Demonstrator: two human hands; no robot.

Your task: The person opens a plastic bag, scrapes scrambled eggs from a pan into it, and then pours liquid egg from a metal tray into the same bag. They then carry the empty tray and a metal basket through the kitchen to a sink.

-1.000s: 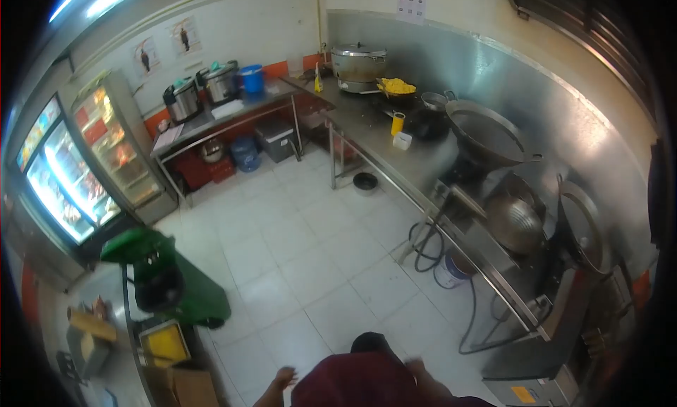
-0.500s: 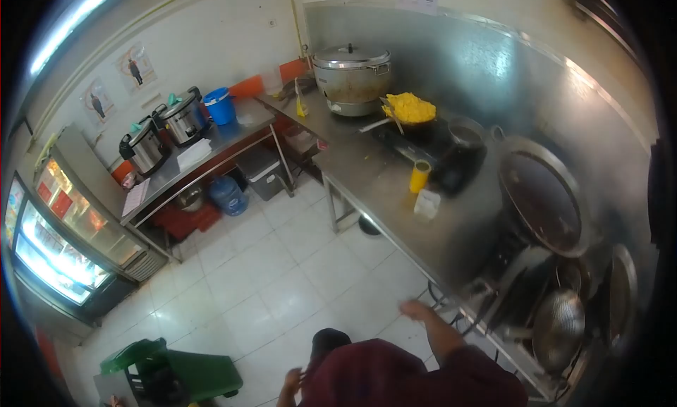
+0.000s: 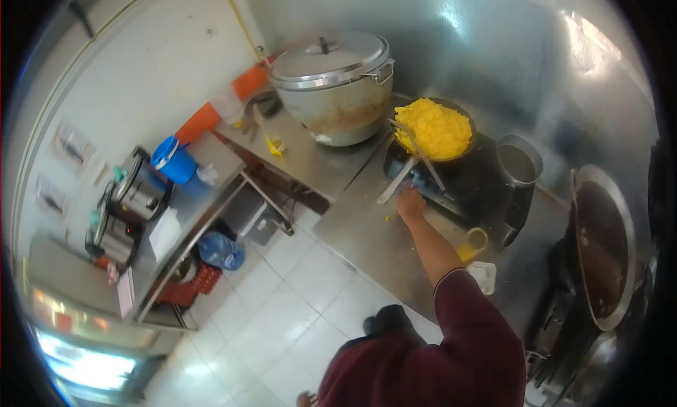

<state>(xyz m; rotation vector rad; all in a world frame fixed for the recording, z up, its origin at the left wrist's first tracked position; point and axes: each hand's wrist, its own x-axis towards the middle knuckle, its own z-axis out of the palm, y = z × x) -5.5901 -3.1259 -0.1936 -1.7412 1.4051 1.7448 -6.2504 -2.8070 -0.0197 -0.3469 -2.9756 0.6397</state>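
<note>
My right hand (image 3: 411, 203) reaches to the front edge of a black stove (image 3: 458, 199), just beside the handle of a pan (image 3: 462, 111). Its fingers look curled against the stove front; what they hold, if anything, is too small to make out. The pan is heaped with yellow, scrambled-egg-like food (image 3: 434, 128). A long metal utensil (image 3: 427, 160) leans across the pan's near rim. Only a bit of my left hand (image 3: 307, 400) shows at the bottom edge, low by my body, its fingers slightly apart and nothing seen in them.
Behind stands a large lidded cooker (image 3: 335, 100). To the right are a metal pot (image 3: 518, 160) and a wide wok (image 3: 605, 248) of dark liquid. A yellow cup (image 3: 471, 246) and white container (image 3: 482, 276) sit near my forearm. A side table holds a blue bucket (image 3: 173, 160).
I have moved closer to the stove and the view has turned. My right hand has gone from above the floor forward to the stove front. My left hand has dropped lower in view.
</note>
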